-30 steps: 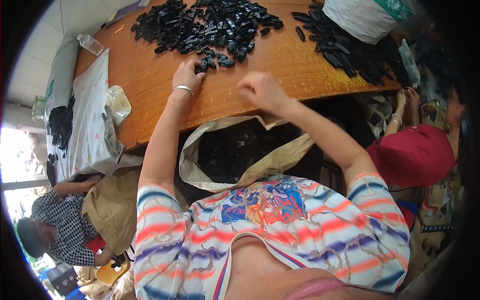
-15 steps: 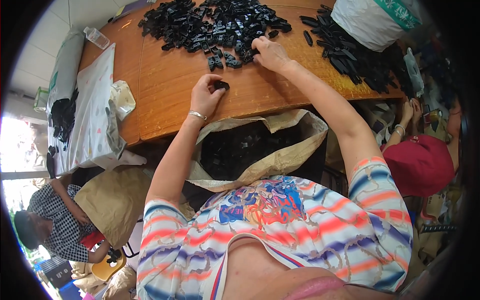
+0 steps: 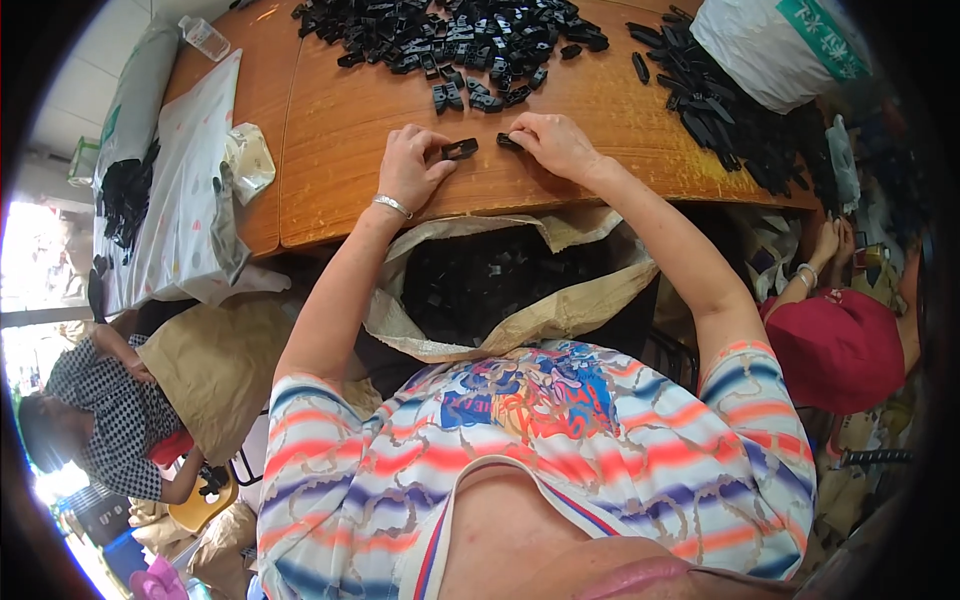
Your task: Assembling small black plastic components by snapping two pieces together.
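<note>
Left hand (image 3: 412, 165) pinches a black clip (image 3: 460, 149), long axis across the bench (image 3: 330, 150); right hand (image 3: 555, 143) pinches another clip (image 3: 509, 141) just beside

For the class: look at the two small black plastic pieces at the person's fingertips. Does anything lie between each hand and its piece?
Nothing visible does. The left hand has a small black piece at its fingertips, and the right hand touches another black piece. Only bare wooden table surrounds them; the black pile lies farther away.
</note>
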The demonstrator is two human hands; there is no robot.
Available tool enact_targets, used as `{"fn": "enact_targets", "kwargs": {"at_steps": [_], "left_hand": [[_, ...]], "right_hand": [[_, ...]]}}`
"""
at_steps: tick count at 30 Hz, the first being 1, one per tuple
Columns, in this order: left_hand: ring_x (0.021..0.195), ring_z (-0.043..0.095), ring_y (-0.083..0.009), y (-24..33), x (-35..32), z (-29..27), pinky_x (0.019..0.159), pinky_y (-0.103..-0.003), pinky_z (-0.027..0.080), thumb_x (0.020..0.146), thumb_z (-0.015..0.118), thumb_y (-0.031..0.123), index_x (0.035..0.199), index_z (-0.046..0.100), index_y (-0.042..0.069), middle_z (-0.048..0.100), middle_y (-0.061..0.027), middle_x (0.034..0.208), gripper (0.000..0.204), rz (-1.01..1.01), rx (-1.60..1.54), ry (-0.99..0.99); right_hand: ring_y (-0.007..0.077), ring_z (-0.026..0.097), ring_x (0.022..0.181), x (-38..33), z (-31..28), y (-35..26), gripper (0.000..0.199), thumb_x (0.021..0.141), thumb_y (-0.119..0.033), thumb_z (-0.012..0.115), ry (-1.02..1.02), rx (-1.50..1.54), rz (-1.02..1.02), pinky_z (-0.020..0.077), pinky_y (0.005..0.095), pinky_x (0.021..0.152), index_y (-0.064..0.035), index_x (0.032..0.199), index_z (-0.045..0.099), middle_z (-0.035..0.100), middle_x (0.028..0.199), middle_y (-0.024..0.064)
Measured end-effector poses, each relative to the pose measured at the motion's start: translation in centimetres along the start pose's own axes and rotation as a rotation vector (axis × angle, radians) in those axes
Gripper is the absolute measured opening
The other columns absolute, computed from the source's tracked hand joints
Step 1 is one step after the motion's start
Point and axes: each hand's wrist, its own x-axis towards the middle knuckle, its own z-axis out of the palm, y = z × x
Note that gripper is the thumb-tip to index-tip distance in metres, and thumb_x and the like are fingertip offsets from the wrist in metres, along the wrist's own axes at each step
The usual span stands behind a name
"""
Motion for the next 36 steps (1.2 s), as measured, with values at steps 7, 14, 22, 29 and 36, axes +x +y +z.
{"fn": "enact_targets", "kwargs": {"at_steps": [7, 14, 22, 29, 36], "left_hand": [[0.096, 0.050, -0.0285, 0.3, 0.3, 0.0, 0.086, -0.037, 0.045, 0.070, 0.076, 0.018, 0.095, 0.069, 0.010, 0.059, -0.0061, 0.091, 0.027, -0.010, -0.023, 0.002], [0.092, 0.051, -0.0284, 0.3, 0.1, 0.1, 0.083, -0.037, 0.044, 0.071, 0.076, 0.015, 0.096, 0.067, 0.007, 0.059, -0.0078, 0.092, 0.028, -0.026, -0.005, -0.031], [0.090, 0.051, -0.0270, 0.2, 0.4, 0.2, 0.082, -0.036, 0.045, 0.071, 0.075, 0.021, 0.093, 0.070, 0.010, 0.060, -0.0055, 0.084, 0.025, -0.057, -0.040, -0.057], [0.079, 0.066, -0.0262, 0.4, 2.2, -0.6, 0.072, -0.036, 0.051, 0.082, 0.068, 0.030, 0.088, 0.071, 0.005, 0.069, -0.0134, 0.086, 0.026, -0.263, -0.223, -0.219], [0.071, 0.066, -0.0223, 0.2, 2.7, -0.3, 0.066, -0.034, 0.051, 0.080, 0.071, 0.028, 0.088, 0.070, 0.004, 0.069, -0.0111, 0.077, 0.025, -0.268, -0.230, -0.344]], "right_hand": [[0.0335, 0.063, 0.091, -0.1, 0.4, -0.3, 0.023, 0.080, -0.019, 0.070, 0.052, -0.168, -0.091, 0.0503, 0.0423, 0.078, -0.0062, 0.099, 0.066, 0.066, 0.097, 0.0140], [0.0301, 0.062, 0.083, 1.3, 2.7, -4.4, 0.021, 0.077, -0.014, 0.072, 0.162, -0.076, -0.234, 0.0511, 0.0389, 0.072, -0.0061, 0.096, 0.068, 0.059, 0.091, 0.0099], [0.0304, 0.062, 0.088, 1.6, 2.7, -5.1, 0.021, 0.076, -0.017, 0.073, 0.030, -0.202, -0.153, 0.0505, 0.0402, 0.077, -0.0080, 0.095, 0.071, 0.060, 0.093, 0.0098], [0.0319, 0.063, 0.090, 2.1, 2.8, -4.9, 0.023, 0.076, -0.025, 0.074, -0.005, -0.199, -0.125, 0.0508, 0.0418, 0.078, -0.0094, 0.093, 0.072, 0.063, 0.096, 0.0132], [0.0331, 0.062, 0.086, 0.9, 2.9, -3.8, 0.023, 0.076, -0.023, 0.073, -0.003, -0.137, -0.144, 0.0502, 0.0424, 0.076, -0.0061, 0.092, 0.070, 0.062, 0.087, 0.0139]]}}
